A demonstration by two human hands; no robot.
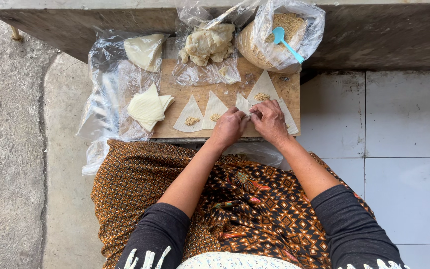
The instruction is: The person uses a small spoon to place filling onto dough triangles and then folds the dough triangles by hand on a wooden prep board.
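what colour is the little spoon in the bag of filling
Light blue spoon, clearest in the head view.

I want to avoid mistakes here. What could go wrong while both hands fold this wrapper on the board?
1. The left hand and right hand pinch one thin wrapper; it might tear, or its filling may spill.
2. The wooden board is crowded: a sleeve could brush the filled wrappers.
3. The bag of crumbs with a blue spoon sits at the board's far edge and might tip.
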